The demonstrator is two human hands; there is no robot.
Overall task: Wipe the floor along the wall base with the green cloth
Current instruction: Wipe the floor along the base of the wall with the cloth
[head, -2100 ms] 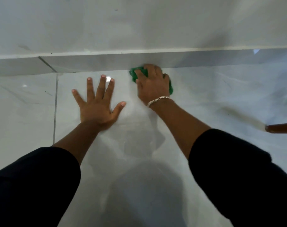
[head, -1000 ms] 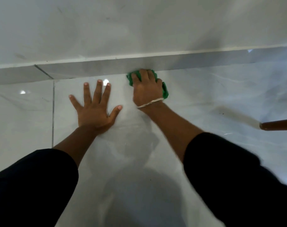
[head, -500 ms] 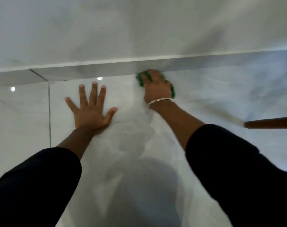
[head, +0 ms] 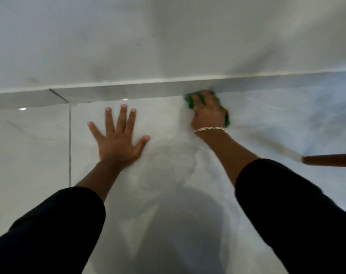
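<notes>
The green cloth (head: 189,101) lies bunched on the glossy white floor (head: 168,175), right against the grey skirting (head: 128,91) at the wall's base. My right hand (head: 208,113) presses down on it and covers most of it; green shows at the fingertips and at the hand's right side. A thin bracelet circles that wrist. My left hand (head: 118,139) lies flat on the floor to the left, fingers spread, holding nothing.
A white wall (head: 168,36) rises behind the skirting. A brown wooden leg or pole (head: 330,160) juts in from the right edge, just above the floor. A grout line (head: 70,145) runs down the tiles left of my left hand.
My right hand has slid the cloth to the right along the skirting, after a short move left about a second ago. My left hand stays planted on the floor.
</notes>
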